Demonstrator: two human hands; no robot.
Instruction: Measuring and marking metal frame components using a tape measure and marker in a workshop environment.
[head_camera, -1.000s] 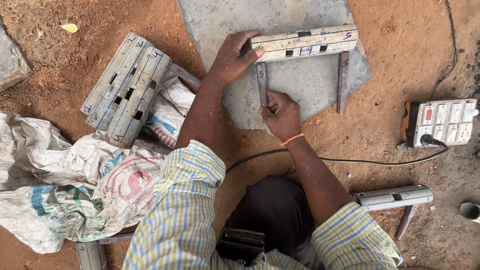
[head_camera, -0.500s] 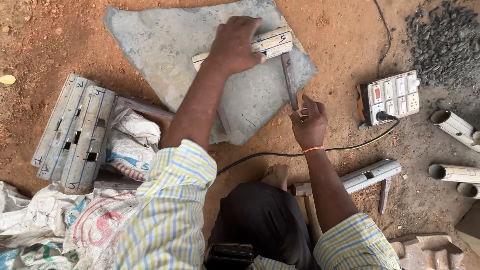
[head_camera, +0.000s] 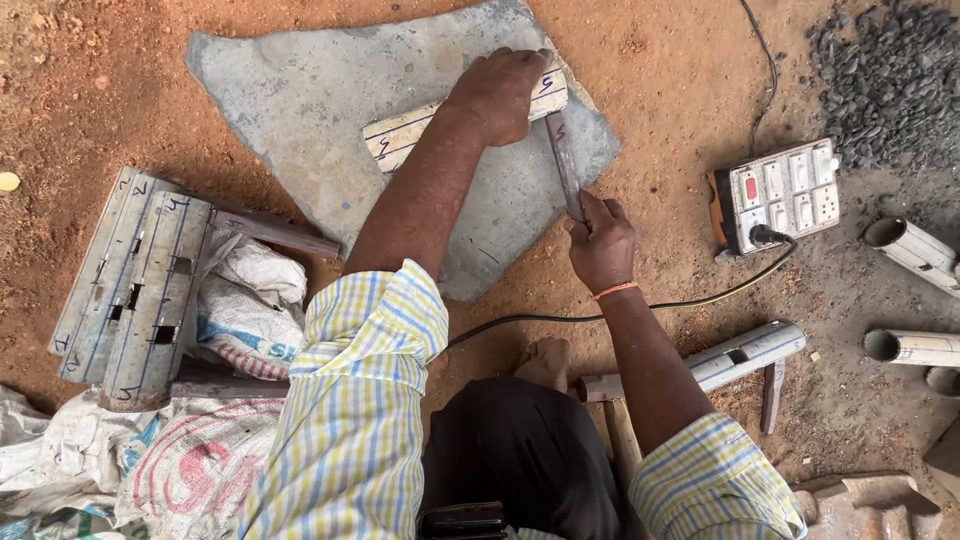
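Observation:
A pale metal channel bar (head_camera: 405, 134) lies across a flat grey stone slab (head_camera: 300, 110) on red earth. My left hand (head_camera: 497, 92) presses down on the bar's right part. A dark metal leg (head_camera: 563, 160) runs from the bar toward me. My right hand (head_camera: 600, 240), with an orange band at the wrist, grips the leg's near end at the slab's edge.
A stack of similar channel pieces (head_camera: 130, 285) rests on sacks (head_camera: 150, 460) at left. A switch-and-socket box (head_camera: 785, 192) with a black cable (head_camera: 520, 322) sits at right. Another bar with a leg (head_camera: 745, 352), pipes (head_camera: 915, 345), gravel (head_camera: 890, 70) and a hammer (head_camera: 615, 420) lie nearby.
The view has shifted, so the slab and bar now sit more to the upper left. My hands keep their hold on the bar and its leg.

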